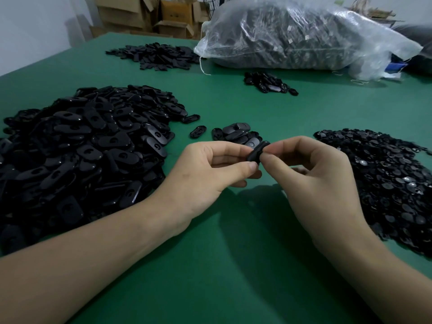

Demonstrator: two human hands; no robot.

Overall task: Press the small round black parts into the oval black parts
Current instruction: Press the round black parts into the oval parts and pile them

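The person is holding one oval black part (257,151) above the green table (233,242), between both hands. The left hand (210,169) is pinching its near end, likely bracing it, while the right hand (311,174) is pinching the far end, seemingly pressing a round part home; that part is hidden. The oval is showing edge-on, its long axis tilting from near-left up to far-right. The oval pile (81,141) is lying at the left and the round-part pile (385,178) at the right, probably so that each hand is feeding itself
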